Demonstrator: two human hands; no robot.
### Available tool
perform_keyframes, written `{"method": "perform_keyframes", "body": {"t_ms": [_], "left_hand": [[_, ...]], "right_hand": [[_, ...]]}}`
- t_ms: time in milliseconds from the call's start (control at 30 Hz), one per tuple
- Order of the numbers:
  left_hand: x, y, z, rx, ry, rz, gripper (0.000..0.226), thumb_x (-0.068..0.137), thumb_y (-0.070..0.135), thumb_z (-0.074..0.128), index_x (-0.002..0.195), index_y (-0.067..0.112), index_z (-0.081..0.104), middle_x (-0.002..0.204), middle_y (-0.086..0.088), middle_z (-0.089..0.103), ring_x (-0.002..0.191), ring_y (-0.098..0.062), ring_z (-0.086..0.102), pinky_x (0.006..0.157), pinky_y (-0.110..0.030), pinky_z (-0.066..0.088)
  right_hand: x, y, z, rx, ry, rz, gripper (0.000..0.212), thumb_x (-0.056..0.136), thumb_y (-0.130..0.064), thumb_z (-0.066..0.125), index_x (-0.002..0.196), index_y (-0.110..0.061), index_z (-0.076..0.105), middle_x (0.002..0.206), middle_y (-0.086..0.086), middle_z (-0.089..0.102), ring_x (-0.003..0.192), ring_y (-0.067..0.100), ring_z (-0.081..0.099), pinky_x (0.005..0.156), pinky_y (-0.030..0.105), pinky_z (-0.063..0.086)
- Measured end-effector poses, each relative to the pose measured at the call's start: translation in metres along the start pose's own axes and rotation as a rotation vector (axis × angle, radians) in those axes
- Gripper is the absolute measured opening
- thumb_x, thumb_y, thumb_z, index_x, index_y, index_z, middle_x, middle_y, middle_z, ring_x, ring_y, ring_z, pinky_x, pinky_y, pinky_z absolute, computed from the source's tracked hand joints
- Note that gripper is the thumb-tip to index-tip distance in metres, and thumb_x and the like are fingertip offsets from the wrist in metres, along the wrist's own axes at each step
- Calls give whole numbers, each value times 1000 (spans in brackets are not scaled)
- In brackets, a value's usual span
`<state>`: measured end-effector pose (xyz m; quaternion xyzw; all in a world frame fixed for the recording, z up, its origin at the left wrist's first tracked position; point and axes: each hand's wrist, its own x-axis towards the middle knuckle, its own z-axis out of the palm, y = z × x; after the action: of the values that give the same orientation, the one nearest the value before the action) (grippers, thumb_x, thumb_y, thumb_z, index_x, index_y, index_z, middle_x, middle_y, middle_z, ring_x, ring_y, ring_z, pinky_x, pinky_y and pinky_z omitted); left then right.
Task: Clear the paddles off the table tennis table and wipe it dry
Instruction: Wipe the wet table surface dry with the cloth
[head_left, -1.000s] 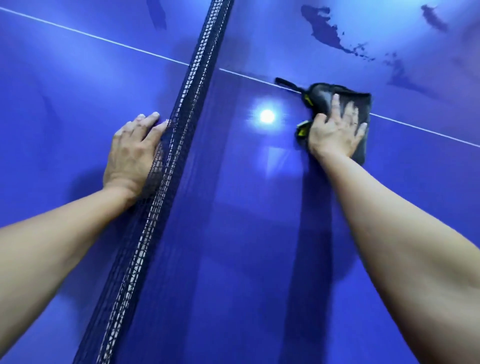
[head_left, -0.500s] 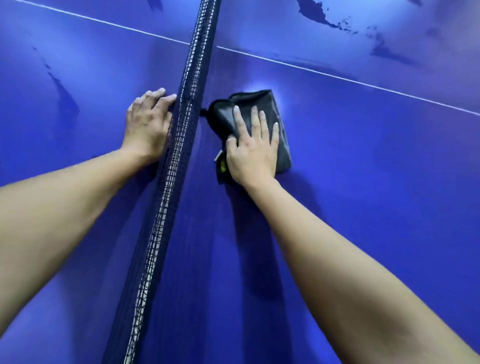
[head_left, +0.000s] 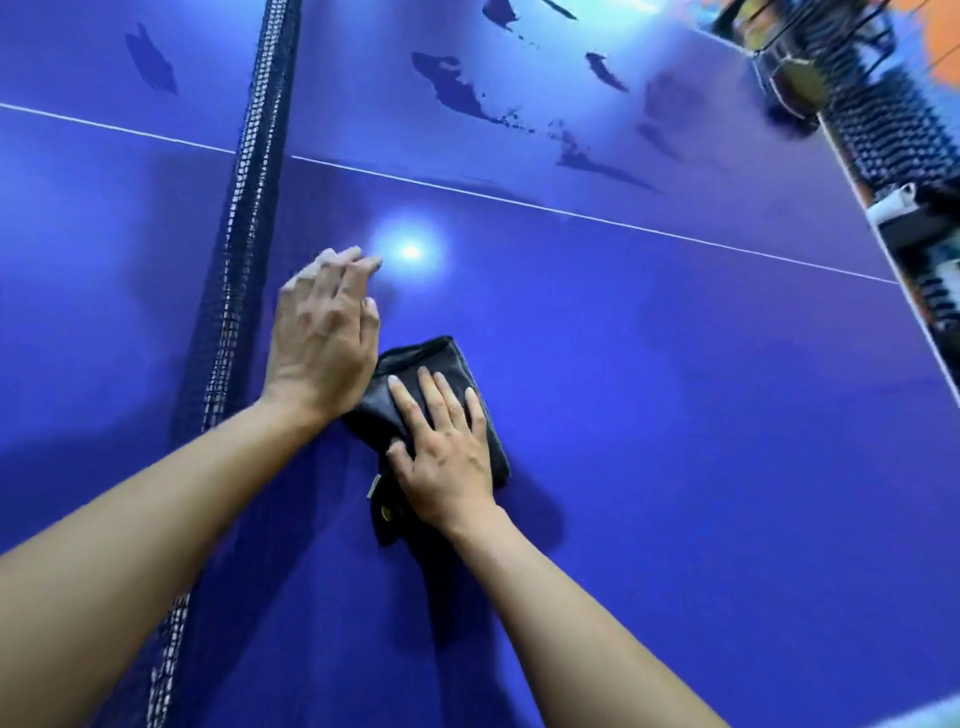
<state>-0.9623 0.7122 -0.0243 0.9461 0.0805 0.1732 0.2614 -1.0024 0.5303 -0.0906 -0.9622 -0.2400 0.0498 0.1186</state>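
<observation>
The wiping turns on where the water lies from the cloth (head_left: 434, 356). The biggest wet patches (head_left: 457, 91) sit on the far half of the table (head_left: 675, 415), beyond the white centre line (head_left: 623, 221). They lie far and somewhat right of the cloth and well apart from it. One more dark patch (head_left: 150, 65) shows at far left, on the other side of the net (head_left: 249, 208).

The cloth is dark and folded and lies on the near half, just right of the net. Its long axis runs near to far, leaning a little to the right at the near end, and a yellow tag (head_left: 385, 512) pokes out at its near left corner.

The right hand (head_left: 447, 457) lies flat on top of the cloth, fingers straight, slightly spread and pointing away, pressing it to the table without curling round it. By my reading, that makes it the hand placed to push outward toward the line.

The left hand (head_left: 322, 343) is just beside it, between the cloth and the net, with its heel over the cloth's far left corner. Its fingers are straight, close together and holding nothing. Whether its palm bears on the table I cannot tell.
</observation>
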Motion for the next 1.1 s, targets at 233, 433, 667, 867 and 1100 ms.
{"method": "perform_keyframes", "body": {"t_ms": [233, 433, 667, 867, 1100], "left_hand": [[-28, 5, 42, 87, -125, -28, 51, 96, 26, 33, 137, 6, 55, 143, -20, 53, 133, -42, 48, 110, -54, 36], [-41, 31, 79, 153, -88, -20, 50, 97, 22, 37, 143, 5, 49, 150, -20, 45, 138, -42, 41, 114, -54, 33], [-39, 90, 134, 243, -113, 9, 57, 95, 22, 40, 149, 7, 42, 157, -16, 40, 143, -40, 36, 119, -51, 25], [-40, 105, 151, 306, -168, 1, 56, 98, 27, 36, 151, 11, 43, 159, -11, 39, 148, -34, 32, 123, -43, 17], [-37, 107, 148, 304, -183, -43, 55, 98, 27, 36, 151, 12, 44, 160, -9, 38, 149, -33, 30, 123, -48, 21]], "right_hand": [[43, 21, -2, 74, 56, 71, 67, 92, -41, 35, 159, -36, 27, 169, 1, 21, 156, 13, 11, 127, 44, -3], [110, 79, -21, -13, -13, 68, 70, 98, -62, 33, 161, -40, 12, 171, -2, 9, 157, 12, -1, 125, 48, -8], [181, 170, -53, -5, -69, 108, 63, 102, -50, 29, 161, -42, 9, 171, -5, 3, 156, 10, -3, 125, 45, -11], [188, 324, -87, -11, 36, 337, 62, 102, -47, 32, 161, -40, 15, 171, -4, 10, 157, 12, 4, 126, 44, -8], [208, 377, -99, 20, 230, 730, 62, 101, -38, 34, 161, -28, 23, 170, 5, 16, 157, 19, 10, 126, 50, -2]]}}
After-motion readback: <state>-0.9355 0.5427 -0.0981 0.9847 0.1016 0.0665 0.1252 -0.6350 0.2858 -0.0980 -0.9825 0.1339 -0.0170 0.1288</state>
